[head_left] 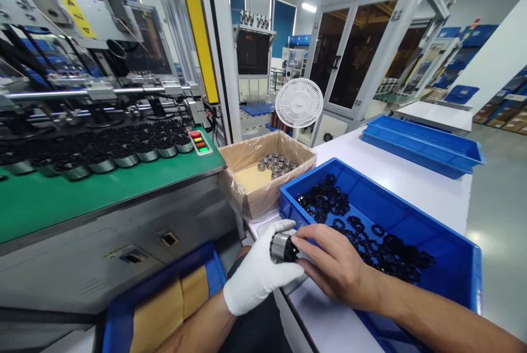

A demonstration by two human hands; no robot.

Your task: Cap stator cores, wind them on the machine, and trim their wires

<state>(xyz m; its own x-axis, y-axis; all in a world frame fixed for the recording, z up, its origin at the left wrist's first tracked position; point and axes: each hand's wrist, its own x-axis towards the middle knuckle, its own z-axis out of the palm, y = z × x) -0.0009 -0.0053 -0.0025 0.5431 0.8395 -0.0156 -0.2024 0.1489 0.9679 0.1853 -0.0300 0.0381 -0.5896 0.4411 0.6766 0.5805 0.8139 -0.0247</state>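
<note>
My left hand (263, 270), in a white glove, is wrapped round a silver motor stator core (280, 247) held tilted above the table's near edge. My bare right hand (335, 262) has its fingertips closed on a black plastic end ring (292, 250) at the core's right end. Part of that ring is hidden by the fingers. Right beside this hand stands a blue bin (395, 207) with many loose black plastic rings (329, 199) in it. Beyond my left hand, a plastic-lined cardboard box (247, 202) holds a heap of metal cores (278, 164).
At left, rows of black-topped cores (127, 161) stand on a green bench (123, 191) under a machine, near a button panel (201, 143). Stacked blue trays (420, 144) lie on the white table (346, 147). A white fan (299, 103) stands behind the box.
</note>
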